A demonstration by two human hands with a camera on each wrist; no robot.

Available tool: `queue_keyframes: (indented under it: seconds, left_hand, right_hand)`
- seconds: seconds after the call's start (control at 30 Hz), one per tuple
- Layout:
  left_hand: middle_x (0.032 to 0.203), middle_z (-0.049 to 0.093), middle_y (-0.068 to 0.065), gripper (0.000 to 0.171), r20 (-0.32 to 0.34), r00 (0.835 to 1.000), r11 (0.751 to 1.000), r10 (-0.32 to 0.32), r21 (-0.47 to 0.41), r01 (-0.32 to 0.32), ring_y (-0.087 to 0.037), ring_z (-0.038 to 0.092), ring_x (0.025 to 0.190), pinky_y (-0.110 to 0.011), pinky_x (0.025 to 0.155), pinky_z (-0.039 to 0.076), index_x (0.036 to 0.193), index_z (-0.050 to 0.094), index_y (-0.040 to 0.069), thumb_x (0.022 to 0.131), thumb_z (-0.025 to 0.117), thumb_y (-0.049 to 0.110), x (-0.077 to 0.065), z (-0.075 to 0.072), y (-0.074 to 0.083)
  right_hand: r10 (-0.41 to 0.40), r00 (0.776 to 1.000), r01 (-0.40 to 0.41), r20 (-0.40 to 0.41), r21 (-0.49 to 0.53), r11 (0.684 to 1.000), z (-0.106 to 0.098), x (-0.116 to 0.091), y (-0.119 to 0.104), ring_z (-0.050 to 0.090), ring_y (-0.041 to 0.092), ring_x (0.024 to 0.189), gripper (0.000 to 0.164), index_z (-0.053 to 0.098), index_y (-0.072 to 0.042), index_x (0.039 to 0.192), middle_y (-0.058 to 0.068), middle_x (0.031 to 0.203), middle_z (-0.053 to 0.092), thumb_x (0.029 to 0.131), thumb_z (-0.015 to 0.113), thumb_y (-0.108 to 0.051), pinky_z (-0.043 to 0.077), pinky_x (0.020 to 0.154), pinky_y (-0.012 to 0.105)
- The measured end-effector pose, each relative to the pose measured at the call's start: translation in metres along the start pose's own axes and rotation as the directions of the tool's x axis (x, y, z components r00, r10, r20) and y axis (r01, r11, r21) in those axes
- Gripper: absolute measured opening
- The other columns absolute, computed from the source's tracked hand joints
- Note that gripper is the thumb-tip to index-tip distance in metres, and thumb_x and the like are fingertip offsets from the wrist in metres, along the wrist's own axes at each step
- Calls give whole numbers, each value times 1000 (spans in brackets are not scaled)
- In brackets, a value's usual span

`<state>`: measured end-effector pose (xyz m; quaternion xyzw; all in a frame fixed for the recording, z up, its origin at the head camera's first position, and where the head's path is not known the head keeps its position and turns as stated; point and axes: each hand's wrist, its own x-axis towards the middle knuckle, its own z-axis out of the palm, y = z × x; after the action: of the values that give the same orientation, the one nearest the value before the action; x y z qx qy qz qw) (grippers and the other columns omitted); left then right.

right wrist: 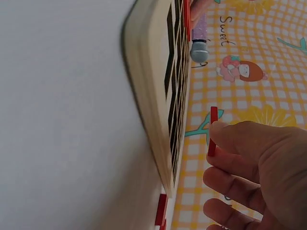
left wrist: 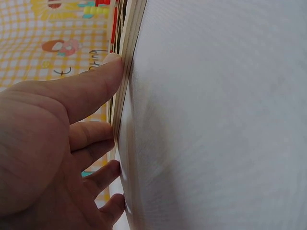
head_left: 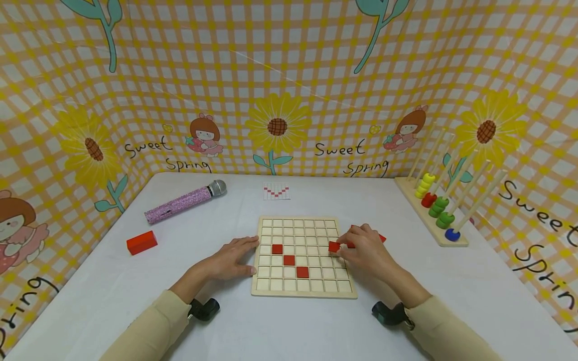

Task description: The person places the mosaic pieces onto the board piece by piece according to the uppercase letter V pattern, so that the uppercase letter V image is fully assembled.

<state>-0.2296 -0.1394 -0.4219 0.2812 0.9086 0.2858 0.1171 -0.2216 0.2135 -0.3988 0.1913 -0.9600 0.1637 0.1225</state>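
A wooden grid board [head_left: 303,292] lies on the white table, with three red square tiles [head_left: 289,260] set in its cells along a descending diagonal. My left hand [head_left: 232,259] rests at the board's left edge, fingers fairly straight; in the left wrist view the thumb [left wrist: 98,86] touches the frame. Over the board's right side, my right hand [head_left: 367,250] pinches another red tile [right wrist: 213,132] between thumb and index finger, the other fingers loosely bent. Partly hidden behind that hand, more red tiles [head_left: 382,238] lie on the table right of the board.
A small card [head_left: 277,191] with a V-shaped pattern of red squares lies beyond the board. A pink glittery microphone [head_left: 182,203] and a red block [head_left: 142,242] are at the left. At the right stands a wooden peg rack [head_left: 417,209] with coloured beads.
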Motion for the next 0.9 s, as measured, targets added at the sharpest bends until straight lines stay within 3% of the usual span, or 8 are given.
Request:
queue_keyframes:
  seconds: [0.9]
  left_hand:
    - [154,29,-14,71,-2,1000,1000,-1,-2,1,-39,23,142,-59,113,21,145,34,2,87,67,26,1,0,-1]
  right_hand:
    - [-169,986,169,5,31,985,24,41,-58,47,19,89,21,74,-11,91,1,92,64,75,79,-23,38,78,35]
